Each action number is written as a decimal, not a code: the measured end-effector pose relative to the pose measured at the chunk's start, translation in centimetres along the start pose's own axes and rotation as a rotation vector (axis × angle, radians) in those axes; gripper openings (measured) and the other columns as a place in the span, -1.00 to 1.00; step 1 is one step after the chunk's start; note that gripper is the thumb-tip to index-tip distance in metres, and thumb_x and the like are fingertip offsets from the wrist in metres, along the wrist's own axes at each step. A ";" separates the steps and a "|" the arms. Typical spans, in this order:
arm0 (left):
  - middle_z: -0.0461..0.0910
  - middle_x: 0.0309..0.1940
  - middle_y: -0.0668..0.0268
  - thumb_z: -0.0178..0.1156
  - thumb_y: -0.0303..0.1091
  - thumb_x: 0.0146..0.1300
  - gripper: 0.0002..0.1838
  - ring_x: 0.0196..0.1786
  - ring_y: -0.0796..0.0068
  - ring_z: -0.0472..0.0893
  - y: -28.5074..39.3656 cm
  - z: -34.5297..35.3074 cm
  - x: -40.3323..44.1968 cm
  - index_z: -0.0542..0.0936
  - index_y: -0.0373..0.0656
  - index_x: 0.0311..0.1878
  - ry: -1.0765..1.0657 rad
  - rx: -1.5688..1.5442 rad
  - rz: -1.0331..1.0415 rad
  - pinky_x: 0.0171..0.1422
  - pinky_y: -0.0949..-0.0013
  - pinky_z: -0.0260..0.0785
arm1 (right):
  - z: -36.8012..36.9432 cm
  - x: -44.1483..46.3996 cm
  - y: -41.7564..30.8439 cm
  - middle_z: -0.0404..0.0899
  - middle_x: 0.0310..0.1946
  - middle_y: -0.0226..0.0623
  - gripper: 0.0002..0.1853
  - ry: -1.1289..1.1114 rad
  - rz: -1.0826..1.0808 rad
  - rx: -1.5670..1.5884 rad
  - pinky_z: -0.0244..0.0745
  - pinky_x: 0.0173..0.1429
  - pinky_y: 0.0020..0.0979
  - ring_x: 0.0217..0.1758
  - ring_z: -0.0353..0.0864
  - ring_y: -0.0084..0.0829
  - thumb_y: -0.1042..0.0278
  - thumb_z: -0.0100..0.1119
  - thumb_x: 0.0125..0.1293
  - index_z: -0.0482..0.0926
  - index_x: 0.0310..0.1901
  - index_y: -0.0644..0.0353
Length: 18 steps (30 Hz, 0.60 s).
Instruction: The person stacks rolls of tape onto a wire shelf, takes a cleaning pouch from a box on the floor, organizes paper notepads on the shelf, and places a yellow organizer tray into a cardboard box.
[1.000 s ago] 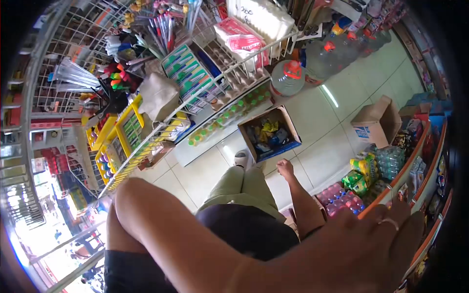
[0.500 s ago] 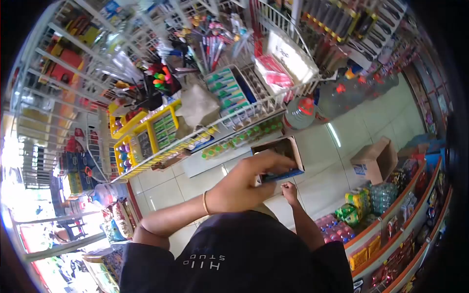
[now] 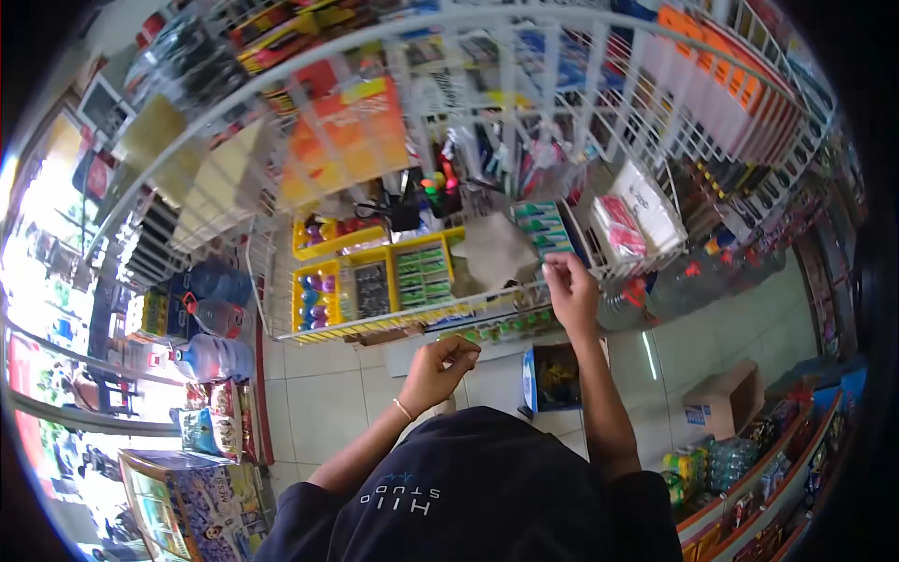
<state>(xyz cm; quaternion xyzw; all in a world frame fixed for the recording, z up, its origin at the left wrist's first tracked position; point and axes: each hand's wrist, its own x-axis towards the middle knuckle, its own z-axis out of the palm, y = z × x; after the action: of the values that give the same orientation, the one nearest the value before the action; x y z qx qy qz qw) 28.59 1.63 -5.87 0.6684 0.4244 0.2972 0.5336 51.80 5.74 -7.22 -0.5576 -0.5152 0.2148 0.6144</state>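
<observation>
My left hand (image 3: 438, 373) is over the floor in front of the rack, fingers curled in, and I see nothing in it. At the front rim of a white wire rack (image 3: 524, 302) is my right hand (image 3: 573, 292), its fingertips pinched together; anything between them is too small to make out. Close to those fingertips lies a crumpled grey-beige packet or cloth (image 3: 494, 251). Beside it stand a tray of green-and-white small boxes (image 3: 541, 227) and yellow trays (image 3: 393, 245) with small goods. Below my hands, an open box (image 3: 530, 379) with dark contents sits on the floor.
Large water bottles (image 3: 213, 358) stand at the left, and big clear bottles with red caps (image 3: 623, 304) at the right of the rack. An open cardboard carton (image 3: 726, 403) lies on the tiles near stepped shelves (image 3: 749, 496) of packaged goods.
The view has shifted, showing more of the rack. My left hand has drawn back from over the floor box. My right hand has risen from low beside it to the rack's front rim.
</observation>
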 end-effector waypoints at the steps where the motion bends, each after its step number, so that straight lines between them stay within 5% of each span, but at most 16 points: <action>1: 0.55 -0.39 0.32 0.12 -0.51 0.16 -0.88 -0.34 0.62 0.54 0.2 -1.3 -0.5 0.52 -0.35 -0.25 0.030 -0.015 -0.023 -0.22 0.54 0.43 | 1.2 1.0 0.2 0.49 -0.57 -0.41 -0.88 -0.078 -0.001 -0.077 0.34 -0.44 -0.59 -0.55 0.42 -0.66 0.45 0.17 0.12 0.51 -0.30 0.24; 6: 0.55 -0.45 0.36 0.12 -0.50 0.17 -0.89 -0.38 0.65 0.53 -3.4 -8.0 -2.5 0.52 -0.35 -0.27 0.195 -0.075 -0.011 -0.26 0.57 0.40 | 8.1 2.9 3.2 0.49 -0.55 -0.52 -0.88 -0.268 0.007 -0.047 0.32 -0.43 -0.68 -0.53 0.40 -0.76 0.49 0.16 0.14 0.52 -0.27 0.25; 11: 0.55 -0.50 0.35 0.13 -0.47 0.18 -0.88 -0.43 0.66 0.52 -7.4 -13.4 -4.8 0.50 -0.36 -0.35 0.356 -0.148 -0.033 -0.30 0.59 0.37 | 16.0 4.1 2.3 0.48 -0.55 -0.56 -0.93 -0.383 0.436 0.273 0.34 -0.58 -0.63 -0.59 0.43 -0.75 0.42 0.14 0.17 0.53 -0.30 0.13; 18: 0.50 -0.58 0.31 0.12 -0.40 0.20 -0.82 -0.50 0.60 0.52 -8.2 -19.0 -6.6 0.46 -0.33 -0.44 0.513 -0.289 -0.080 -0.42 0.52 0.44 | 26.7 7.1 7.3 0.47 -0.58 -0.46 -0.97 -0.072 0.799 0.685 0.40 -0.63 -0.53 -0.67 0.42 -0.62 0.38 0.11 0.15 0.48 -0.38 0.07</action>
<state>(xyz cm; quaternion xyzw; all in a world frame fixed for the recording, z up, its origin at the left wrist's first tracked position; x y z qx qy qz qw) 7.34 5.11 -8.61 0.4714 0.5248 0.4927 0.5095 33.43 26.21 -15.15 -0.4700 -0.1835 0.6075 0.6135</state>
